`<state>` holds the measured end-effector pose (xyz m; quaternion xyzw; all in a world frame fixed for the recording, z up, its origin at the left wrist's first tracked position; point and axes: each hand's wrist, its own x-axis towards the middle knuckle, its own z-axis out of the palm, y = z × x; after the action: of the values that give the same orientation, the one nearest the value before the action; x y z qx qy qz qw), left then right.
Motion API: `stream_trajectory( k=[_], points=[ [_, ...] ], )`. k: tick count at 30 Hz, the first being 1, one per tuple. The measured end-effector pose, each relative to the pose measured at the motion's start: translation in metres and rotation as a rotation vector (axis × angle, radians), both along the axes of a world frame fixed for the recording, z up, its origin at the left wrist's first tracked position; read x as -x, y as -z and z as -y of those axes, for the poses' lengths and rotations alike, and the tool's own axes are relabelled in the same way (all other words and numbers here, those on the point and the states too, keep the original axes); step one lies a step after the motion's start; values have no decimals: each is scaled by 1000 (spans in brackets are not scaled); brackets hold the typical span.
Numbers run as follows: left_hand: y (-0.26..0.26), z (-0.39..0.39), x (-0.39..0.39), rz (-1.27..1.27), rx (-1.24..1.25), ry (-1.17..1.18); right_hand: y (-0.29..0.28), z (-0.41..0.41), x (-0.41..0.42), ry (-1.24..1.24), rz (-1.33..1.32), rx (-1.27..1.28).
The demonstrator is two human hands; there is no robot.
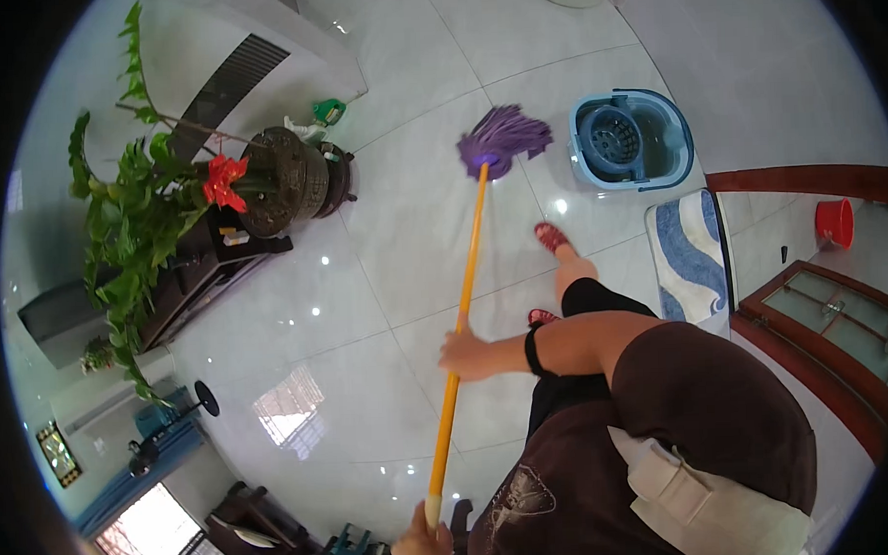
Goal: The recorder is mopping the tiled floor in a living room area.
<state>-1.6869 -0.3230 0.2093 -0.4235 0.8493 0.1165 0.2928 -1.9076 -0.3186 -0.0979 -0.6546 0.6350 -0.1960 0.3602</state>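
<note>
A mop runs through both of my hands. My right hand point(464, 354) is wrapped around the middle of its orange handle point(471, 265), with a black band on the wrist. My left hand point(424, 544) grips the whitish upper end of the handle at the bottom of the view. The purple strand mop head point(503, 136) rests on the glossy tile floor, its strands fanned to the right. Just right of it stands a blue mop bucket point(667, 148) holding liquid, with a darker round wringer basket point(610, 138) inside.
My feet in red sandals point(552, 237) are near the bucket. A blue-and-white mat point(685, 258) lies beside a wood-framed glass door point(819, 316). Left are a large plant pot point(283, 180), a green bottle point(329, 111) and a dark cabinet point(187, 286). A red bucket point(834, 223) stands beyond the doorway.
</note>
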Motion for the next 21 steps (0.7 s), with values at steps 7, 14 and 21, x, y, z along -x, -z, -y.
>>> stream_trajectory(
  k=[7, 14, 21],
  points=[
    [-13, -1, 40, 55, -72, -414, -8, 32, 49, -276, 76, 35],
    [-8, 60, 201, 76, -54, -201, 2, 67, 192, 54, -24, 215],
    [25, 132, 385, -17, -170, 253, 31, 65, 372, 376, -125, 122]
  ],
)
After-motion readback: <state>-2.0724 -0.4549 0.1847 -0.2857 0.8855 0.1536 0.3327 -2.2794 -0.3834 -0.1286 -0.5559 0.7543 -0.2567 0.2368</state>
